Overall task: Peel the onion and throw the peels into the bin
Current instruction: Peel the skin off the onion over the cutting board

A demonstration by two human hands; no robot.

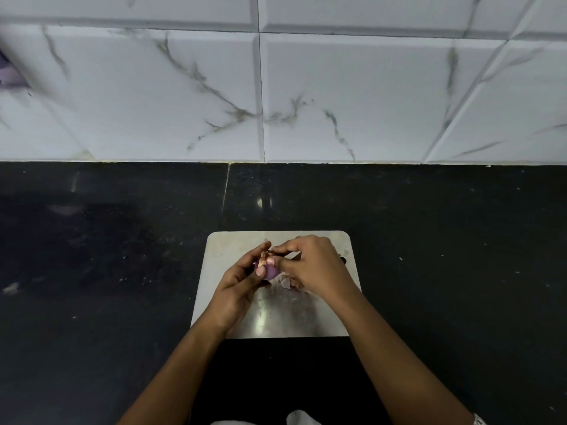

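Note:
A small purple onion [270,269] sits between both hands, just above a steel board [276,317]. My left hand [242,283] cups it from the left, thumb pressed on its front. My right hand [313,265] comes in from the right and pinches a strip of dry brownish peel [264,256] at the onion's top. Loose peel scraps [287,283] lie on the board under my right hand. No bin is in view.
The board rests on a black stone counter [445,256] that runs to a white marble-tiled wall [276,87]. A dark object [343,259] pokes out behind my right hand. A purple thing [9,75] shows at the far left edge.

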